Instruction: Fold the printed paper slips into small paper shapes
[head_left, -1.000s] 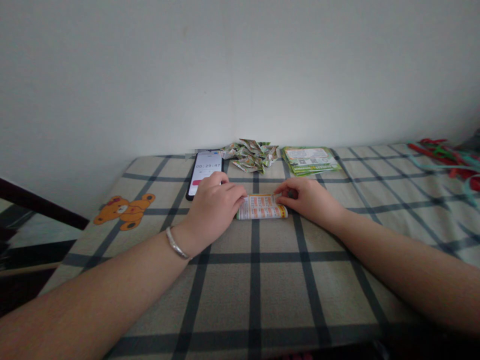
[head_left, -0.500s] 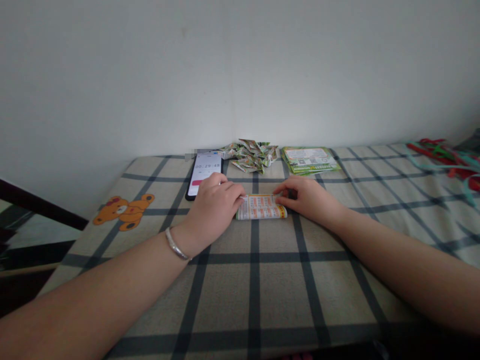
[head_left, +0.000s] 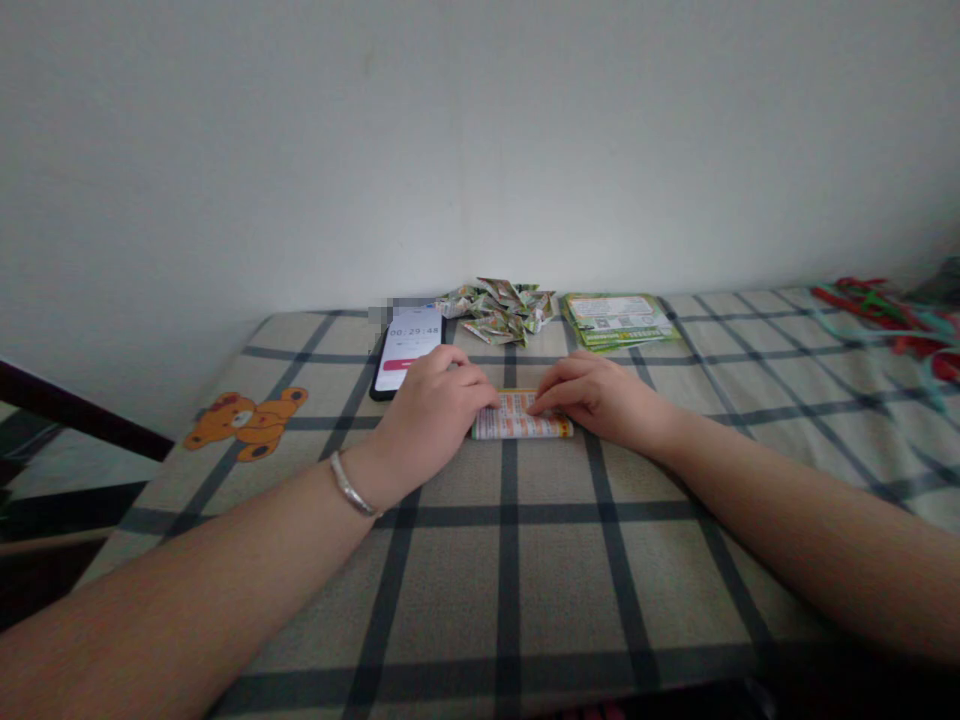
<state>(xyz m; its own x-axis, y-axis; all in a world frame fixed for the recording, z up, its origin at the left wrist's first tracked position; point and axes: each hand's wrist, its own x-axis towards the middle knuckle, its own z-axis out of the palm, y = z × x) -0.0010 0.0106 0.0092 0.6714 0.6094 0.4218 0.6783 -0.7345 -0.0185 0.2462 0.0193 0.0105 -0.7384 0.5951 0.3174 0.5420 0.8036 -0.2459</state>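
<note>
A folded printed paper leaflet (head_left: 517, 418), white with orange blocks of text, lies flat on the checked tablecloth in front of me. My left hand (head_left: 442, 405), with a silver bangle at the wrist, has its curled fingers on the leaflet's left end. From the other side, my right hand (head_left: 592, 395) presses its bunched fingertips onto the leaflet's right half. The tips of the left fingers are partly hidden behind the hand.
A phone (head_left: 397, 345) with a running timer lies beyond my left hand. Several folded paper pieces (head_left: 502, 310) are heaped by the wall, beside a stack of green leaflets (head_left: 622, 318). Red and teal strips (head_left: 885, 310) lie far right. A bear picture (head_left: 247, 423) marks the cloth at left.
My right hand has moved left, from the leaflet's right edge onto its printed face. My left fingers have shifted slightly right over its left end.
</note>
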